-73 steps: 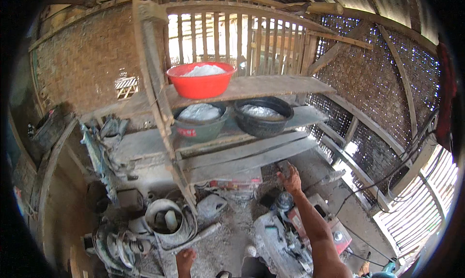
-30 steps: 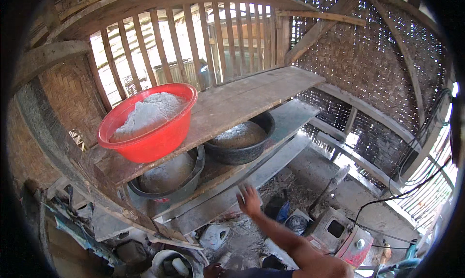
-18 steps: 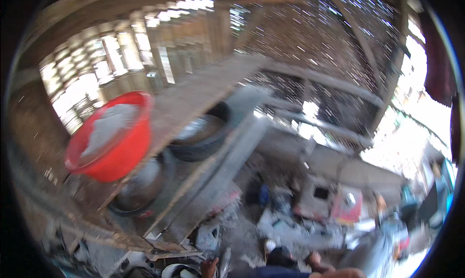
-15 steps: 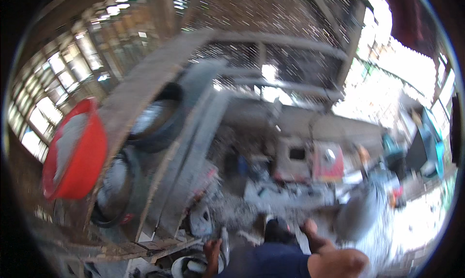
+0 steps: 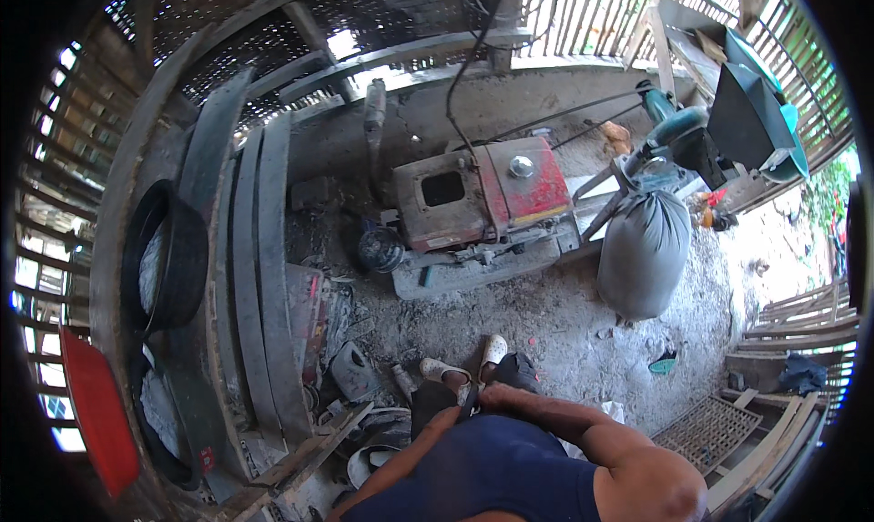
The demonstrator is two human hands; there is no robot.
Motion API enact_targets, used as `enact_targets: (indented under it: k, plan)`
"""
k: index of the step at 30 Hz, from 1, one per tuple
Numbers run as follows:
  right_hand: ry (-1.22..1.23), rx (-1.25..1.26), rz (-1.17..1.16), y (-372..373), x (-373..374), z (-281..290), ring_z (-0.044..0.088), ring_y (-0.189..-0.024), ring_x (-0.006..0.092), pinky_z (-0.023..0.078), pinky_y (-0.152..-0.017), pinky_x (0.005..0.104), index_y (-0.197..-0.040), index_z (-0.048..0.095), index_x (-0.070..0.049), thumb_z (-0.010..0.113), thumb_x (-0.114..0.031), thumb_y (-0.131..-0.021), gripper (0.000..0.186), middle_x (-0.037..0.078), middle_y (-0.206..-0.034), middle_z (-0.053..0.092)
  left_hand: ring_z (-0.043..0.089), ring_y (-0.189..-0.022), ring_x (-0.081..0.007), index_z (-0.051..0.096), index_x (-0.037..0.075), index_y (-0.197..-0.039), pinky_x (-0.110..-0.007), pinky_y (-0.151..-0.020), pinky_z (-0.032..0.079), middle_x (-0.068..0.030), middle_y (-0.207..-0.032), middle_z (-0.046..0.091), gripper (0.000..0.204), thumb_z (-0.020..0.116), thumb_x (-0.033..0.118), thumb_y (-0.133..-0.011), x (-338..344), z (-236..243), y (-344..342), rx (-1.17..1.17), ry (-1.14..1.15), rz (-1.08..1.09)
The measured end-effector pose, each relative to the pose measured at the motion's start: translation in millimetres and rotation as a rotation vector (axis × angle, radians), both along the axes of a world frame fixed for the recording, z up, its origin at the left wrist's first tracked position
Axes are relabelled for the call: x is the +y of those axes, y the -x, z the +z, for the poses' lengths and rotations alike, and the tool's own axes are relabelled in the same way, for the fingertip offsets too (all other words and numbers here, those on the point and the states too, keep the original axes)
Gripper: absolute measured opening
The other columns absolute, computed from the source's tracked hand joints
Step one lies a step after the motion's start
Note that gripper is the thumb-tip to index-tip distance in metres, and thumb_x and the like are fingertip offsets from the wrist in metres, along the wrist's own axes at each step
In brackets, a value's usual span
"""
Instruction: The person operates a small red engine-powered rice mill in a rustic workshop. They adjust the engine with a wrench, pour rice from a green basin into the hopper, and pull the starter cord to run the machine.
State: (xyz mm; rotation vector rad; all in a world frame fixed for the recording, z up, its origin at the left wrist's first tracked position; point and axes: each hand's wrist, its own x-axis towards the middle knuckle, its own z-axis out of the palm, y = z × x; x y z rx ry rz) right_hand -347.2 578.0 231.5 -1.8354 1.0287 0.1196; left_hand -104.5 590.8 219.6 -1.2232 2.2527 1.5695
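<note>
My right hand (image 5: 492, 396) is low in front of my body, by my dark shorts, with its fingers curled down and hard to make out. My left hand (image 5: 449, 415) is beside it at the waist, mostly hidden. Below them are my feet in pale clogs (image 5: 496, 349) on the dusty floor. Ahead stands a red and grey engine (image 5: 533, 185) on a dusty base, with a dark opening in its top. To its right a grey full sack (image 5: 643, 255), tied at the top, hangs under a green machine (image 5: 674, 129) with a dark hopper (image 5: 745, 126).
At left are plank shelves (image 5: 271, 294) bearing a red basin (image 5: 97, 404) and dark basins (image 5: 191, 258) of pale powder. A jug (image 5: 353, 365) and buckets lie below them. Cables run above the engine. A slatted rack (image 5: 706, 431) stands at the lower right.
My view has swung right and down from the shelves to the engine and sack. My right hand has dropped from its reach by the shelves to my waist, beside my left hand.
</note>
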Motion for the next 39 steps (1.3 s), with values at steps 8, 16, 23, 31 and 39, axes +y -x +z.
enact_targets:
  k: [8,16,23,31,39]
  plan:
    - [-0.208,-0.086,-0.418,-6,10,15,0.065,-0.091,0.0403,0.052,-0.082,0.0478,-0.103,0.071,-0.011,0.051,-0.021,-0.079,0.033,0.020,-0.096,0.069,0.062,-0.106,-0.0362,0.065,0.003,-0.106,-0.043,-0.091,0.047,-0.0241,-0.111,0.064,0.030,0.049,0.023,-0.090,-19,8,4,0.049,-0.329,-0.025]
    - [0.039,0.335,-1.053,103,-144,-258,0.065,-0.089,0.0428,0.053,-0.075,0.0516,-0.108,0.065,-0.008,0.059,-0.035,-0.082,0.038,0.022,-0.093,0.068,0.063,-0.084,-0.0188,0.066,0.004,-0.102,-0.033,-0.079,0.049,-0.0114,-0.092,0.067,0.027,0.061,0.028,-0.090,-262,-145,58,0.375,-0.013,0.699]
    - [0.326,0.178,-1.716,171,-320,-473,0.061,-0.104,0.0405,0.048,-0.086,0.0506,-0.120,0.056,-0.007,0.060,-0.047,-0.083,0.054,0.020,-0.110,0.064,0.053,-0.084,-0.0091,0.065,0.007,-0.108,-0.026,-0.068,0.039,0.0009,-0.099,0.062,0.031,0.068,0.029,-0.087,-362,-201,155,0.912,0.040,1.203]
    - [0.295,0.361,-1.934,163,-344,-497,0.063,-0.096,0.0391,0.050,-0.078,0.0508,-0.104,0.057,-0.007,0.060,-0.053,-0.083,0.051,0.018,-0.102,0.064,0.047,-0.055,-0.0090,0.060,0.006,-0.084,-0.023,-0.051,0.035,-0.0006,-0.070,0.054,0.015,0.065,0.019,-0.088,-379,-204,177,0.934,0.087,1.212]
    - [0.336,-0.515,-2.130,186,-302,-491,0.065,-0.087,0.0323,0.053,-0.074,0.0435,-0.104,0.053,0.000,0.069,-0.021,-0.084,0.034,0.015,-0.093,0.064,0.050,-0.057,-0.0092,0.059,0.007,-0.080,-0.025,-0.053,0.040,0.0018,-0.067,0.055,0.011,0.066,0.014,-0.083,-384,-213,170,1.016,0.122,1.131]
